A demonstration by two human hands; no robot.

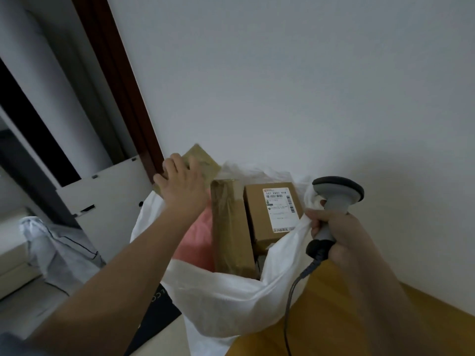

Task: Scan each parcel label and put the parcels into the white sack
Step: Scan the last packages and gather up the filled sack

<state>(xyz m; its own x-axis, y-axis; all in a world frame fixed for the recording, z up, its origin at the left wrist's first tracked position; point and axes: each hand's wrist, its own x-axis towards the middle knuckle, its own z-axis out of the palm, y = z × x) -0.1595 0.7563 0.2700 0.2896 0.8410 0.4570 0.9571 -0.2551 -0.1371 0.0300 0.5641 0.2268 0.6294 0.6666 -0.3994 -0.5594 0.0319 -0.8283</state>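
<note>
The left hand (pixel 183 186) reaches forward over the far left rim of the white sack (pixel 226 299) and grips a flat brown parcel (pixel 203 160). The fingers curl over the parcel's near left edge, with the thumb low on the left side, and most of the parcel sticks out beyond the fingertips toward the wall (pixel 308 73). The parcel is blurred, so it is hard to tell whether its lower edge is already inside the sack or just above the rim. The sack stands open below the hands, its mouth wide, and it holds several things. A tall taped box (pixel 230 227) stands on end in the middle, just right of the left wrist. Beside it on the right, touching or nearly so, lies a box with a white label (pixel 272 209), the label facing up; its print is too small to read fully. Something pink (pixel 200 237) lies in the sack under the left forearm, to the left of the taped box. The right hand (pixel 339 235) is clenched around the handle of a grey scanner (pixel 336 199), whose head rises above the fist, and its cord (pixel 293 291) hangs down from below the hand. The same fingers also pinch a fold of the sack's right rim against the handle. A yellow-brown surface (pixel 347 317) lies beneath the right forearm, and a dark wooden door frame (pixel 115 80) runs up at the left.
</note>
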